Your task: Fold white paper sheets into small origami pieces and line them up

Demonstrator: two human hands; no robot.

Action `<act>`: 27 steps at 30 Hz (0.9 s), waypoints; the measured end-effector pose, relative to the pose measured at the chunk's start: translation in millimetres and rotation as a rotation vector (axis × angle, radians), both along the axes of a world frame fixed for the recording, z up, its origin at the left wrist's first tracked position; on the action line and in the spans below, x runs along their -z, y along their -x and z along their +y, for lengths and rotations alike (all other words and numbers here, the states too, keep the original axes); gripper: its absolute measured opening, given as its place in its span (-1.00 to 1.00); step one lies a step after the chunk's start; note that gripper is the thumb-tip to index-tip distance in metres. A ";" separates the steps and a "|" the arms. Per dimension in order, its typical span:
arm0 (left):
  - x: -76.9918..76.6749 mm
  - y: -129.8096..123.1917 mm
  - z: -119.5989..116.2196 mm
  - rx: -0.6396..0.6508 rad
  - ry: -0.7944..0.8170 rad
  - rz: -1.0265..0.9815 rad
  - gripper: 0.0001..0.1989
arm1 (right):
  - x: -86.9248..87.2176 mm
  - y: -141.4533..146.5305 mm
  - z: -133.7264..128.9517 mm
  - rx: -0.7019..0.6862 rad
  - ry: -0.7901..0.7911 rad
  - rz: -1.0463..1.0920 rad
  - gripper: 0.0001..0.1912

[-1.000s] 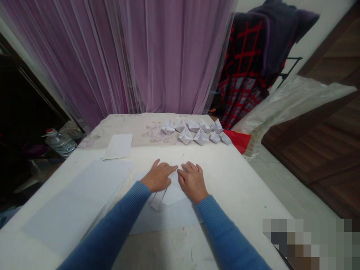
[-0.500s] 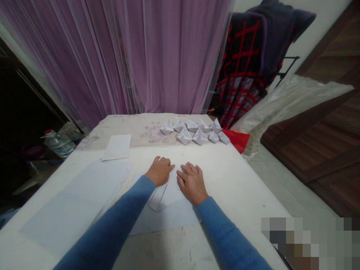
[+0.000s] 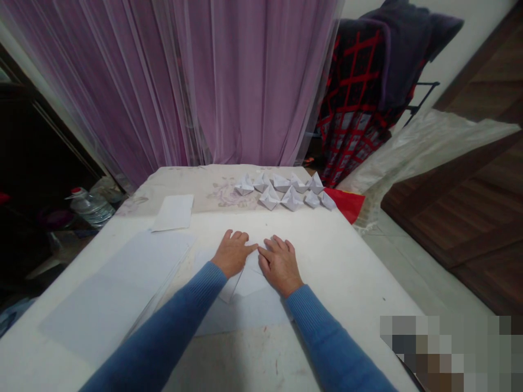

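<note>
With fingers slightly apart and nothing pinched, the folded paper [image 3: 247,283] is held down by the left hand [image 3: 231,253] and right hand [image 3: 281,267]; beneath the fingertips, it should be flattened evenly.

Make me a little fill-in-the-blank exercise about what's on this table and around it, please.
1. The folded paper that the left hand and the right hand touch is ____ in colour.
2. Both sleeves are ____.
3. The large flat sheets lie on the person's ____ side.
4. The small folded shapes stand near the table's far ____ corner.

Missing words: white; blue; left; right.
</note>
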State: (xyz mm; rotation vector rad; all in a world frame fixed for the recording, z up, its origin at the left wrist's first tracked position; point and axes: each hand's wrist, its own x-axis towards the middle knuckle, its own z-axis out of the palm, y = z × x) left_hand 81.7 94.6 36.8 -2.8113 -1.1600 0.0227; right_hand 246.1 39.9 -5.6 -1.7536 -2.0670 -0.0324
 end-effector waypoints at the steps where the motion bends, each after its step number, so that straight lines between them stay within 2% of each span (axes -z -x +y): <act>1: -0.5 -0.4 1.2 -0.012 0.014 0.002 -0.55 | 0.5 -0.2 0.0 -0.002 -0.001 0.001 -0.72; 5: -4.3 6.1 0.0 -0.086 0.065 -0.033 -0.57 | 1.0 -0.5 -0.4 0.009 -0.001 0.003 -0.73; 8: -5.0 26.4 -18.0 -0.173 0.125 -0.152 -0.57 | 0.6 -0.1 -0.5 0.015 0.003 0.000 -0.73; 12: 5.8 56.5 -59.7 -0.279 0.164 -0.211 -0.22 | 1.3 0.5 0.2 0.020 0.005 0.011 -0.73; 14: 15.2 62.4 -78.8 -0.383 0.147 -0.203 -0.17 | 1.5 0.7 0.6 0.026 0.013 0.017 -0.73; 16: 24.0 60.7 -92.4 -0.433 0.149 -0.215 -0.22 | 0.8 1.2 0.6 0.031 0.021 0.016 -0.72; 19: 32.5 50.6 -102.0 -0.487 0.127 -0.285 -0.40 | -1.6 2.0 -0.4 0.031 0.019 0.001 -0.72; 23: 37.2 39.5 -104.1 -0.545 0.056 -0.382 -0.60 | -4.3 2.9 -1.8 0.016 0.004 -0.023 -0.73; 27: 40.8 35.6 -104.5 -0.582 0.019 -0.404 -0.66 | -2.6 3.0 -1.5 -0.003 -0.009 -0.039 -0.72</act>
